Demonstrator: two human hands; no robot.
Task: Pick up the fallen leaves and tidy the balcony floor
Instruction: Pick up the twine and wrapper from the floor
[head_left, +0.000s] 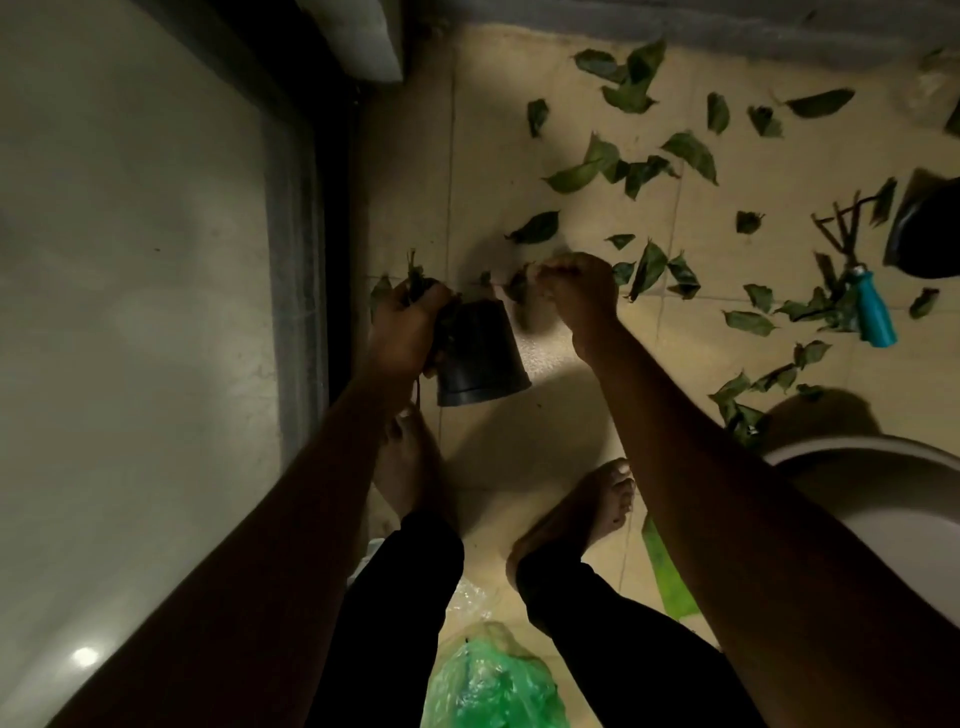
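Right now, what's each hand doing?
Left hand: grips the black pot and some leaves.
Right hand: fingers curled, pinching a leaf.

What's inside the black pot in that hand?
Only the outside wall of the black pot shows; its opening isn't in view, so the inside is hidden. Some leaves stick up by the left hand holding it, but whether they're inside is unclear.

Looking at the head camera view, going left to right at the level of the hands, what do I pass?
Pale panel, left hand, black pot, right hand pinching a leaf, teal bottle.
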